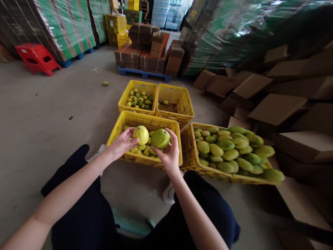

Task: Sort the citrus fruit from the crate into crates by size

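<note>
My left hand (125, 143) has its fingers around a yellow, roundish papaya (141, 134), seen nearly end-on. In my right hand (169, 152) is a greener papaya (160, 139), gripped between thumb and fingers. Both fruits are held side by side, close together, above a yellow plastic crate (148, 117). Smaller yellow-green fruits (142, 147) lie inside that crate, partly covered by my hands. To the right, another yellow crate (193, 152) is heaped with long green-yellow papayas (229, 155).
Beyond stand a crate of small fruits (120, 104) and a crate (191, 104) holding one visible fruit. Flattened cartons sit on a blue pallet (140, 73). Open cardboard boxes (278, 107) pile up at right. A red stool (37, 59) and a loose fruit (104, 83) are at left.
</note>
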Tool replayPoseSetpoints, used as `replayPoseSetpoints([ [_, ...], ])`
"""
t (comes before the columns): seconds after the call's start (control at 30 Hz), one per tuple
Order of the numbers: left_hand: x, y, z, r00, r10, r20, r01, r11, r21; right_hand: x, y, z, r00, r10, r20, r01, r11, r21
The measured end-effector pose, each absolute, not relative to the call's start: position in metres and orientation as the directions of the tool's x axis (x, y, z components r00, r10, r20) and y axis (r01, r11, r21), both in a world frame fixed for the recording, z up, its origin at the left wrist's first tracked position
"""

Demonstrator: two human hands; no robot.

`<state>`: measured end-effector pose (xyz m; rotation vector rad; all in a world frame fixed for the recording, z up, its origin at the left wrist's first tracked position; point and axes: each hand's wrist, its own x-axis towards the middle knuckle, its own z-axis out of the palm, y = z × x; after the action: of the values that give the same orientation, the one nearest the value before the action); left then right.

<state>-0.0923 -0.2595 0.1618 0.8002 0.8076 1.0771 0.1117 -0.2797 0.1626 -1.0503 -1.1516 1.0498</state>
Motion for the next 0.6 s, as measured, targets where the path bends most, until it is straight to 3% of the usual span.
replayPoseSetpoints([
  [0.13,-0.091,-0.256,0.155,0.310,0.923,-0.229,-0.480,0.360,0.800,0.109,-0.278,0.167,0.056,0.998,0.004,-0.298,0.021,-0.954],
  [0.27,-0.090,-0.256,0.156,0.249,0.923,-0.293,-0.548,0.384,0.743,0.107,-0.276,0.169,0.007,0.982,-0.191,-0.456,-0.167,-0.874],
  [0.43,-0.084,-0.259,0.160,0.281,0.887,-0.367,-0.596,0.461,0.657,0.105,-0.273,0.165,-0.093,0.958,-0.272,-0.541,-0.279,-0.794],
  [0.6,-0.078,-0.260,0.158,0.205,0.882,-0.425,-0.588,0.458,0.667,0.103,-0.272,0.157,-0.046,0.961,-0.272,-0.512,-0.257,-0.819],
])
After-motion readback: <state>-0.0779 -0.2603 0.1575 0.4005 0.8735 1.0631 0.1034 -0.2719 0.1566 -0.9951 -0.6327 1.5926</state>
